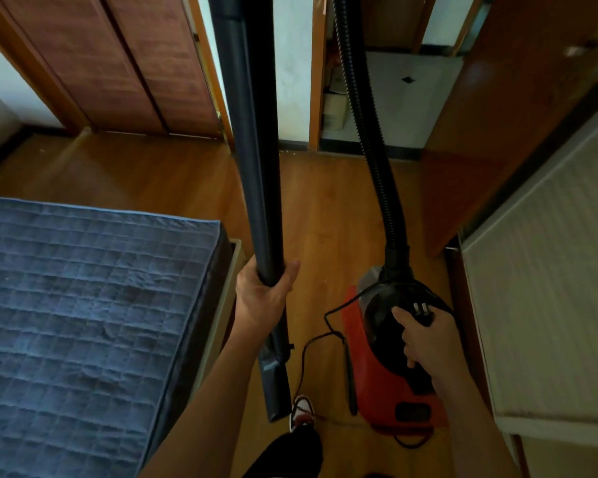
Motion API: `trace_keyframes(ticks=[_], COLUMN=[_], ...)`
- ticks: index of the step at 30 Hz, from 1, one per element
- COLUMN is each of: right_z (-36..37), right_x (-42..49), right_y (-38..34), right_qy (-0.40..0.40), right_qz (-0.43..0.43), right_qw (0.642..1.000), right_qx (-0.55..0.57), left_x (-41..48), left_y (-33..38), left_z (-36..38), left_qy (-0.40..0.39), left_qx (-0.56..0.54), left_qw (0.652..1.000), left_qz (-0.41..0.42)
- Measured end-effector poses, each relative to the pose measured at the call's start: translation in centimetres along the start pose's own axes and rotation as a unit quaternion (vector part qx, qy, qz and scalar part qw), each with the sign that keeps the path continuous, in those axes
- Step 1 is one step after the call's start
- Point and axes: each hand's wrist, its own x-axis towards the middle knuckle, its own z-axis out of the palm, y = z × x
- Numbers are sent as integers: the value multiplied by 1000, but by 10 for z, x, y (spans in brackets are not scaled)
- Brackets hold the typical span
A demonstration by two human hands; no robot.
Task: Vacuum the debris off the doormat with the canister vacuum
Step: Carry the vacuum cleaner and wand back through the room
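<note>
Left hand (263,298) fingers wrapped round dark wand (252,150), held upright at centre. Right hand (425,339) fingers grip black top handle of red canister vacuum (384,384), near right, plug (422,313) held against it. Blue mattress (83,305) left.

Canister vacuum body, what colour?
Red canister vacuum body with a black top; only the head view shows it.

A home bedroom: quilted mattress (83,305), wooden floor (325,208), panelled doors (118,63).
</note>
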Motion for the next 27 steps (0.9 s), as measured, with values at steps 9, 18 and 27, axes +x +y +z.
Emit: trace_keyframes(ticks=[9,18,27], right_z=[25,30,38], right_x=[99,221,386], right_y=[-71,-129,-211], right_qy=[1,-10,-96], right_qz=[-25,-15,-45], right_qw=[1000,1000,991], right_qx=[4,-13,-82], left_x=[120,222,341], left_y=[-7,-18,-19], left_z=[40,93,186], left_qy=[11,47,98], left_qx=[-23,-17,28], left_qw=[1000,999,994], left_qz=[1,-16,-42])
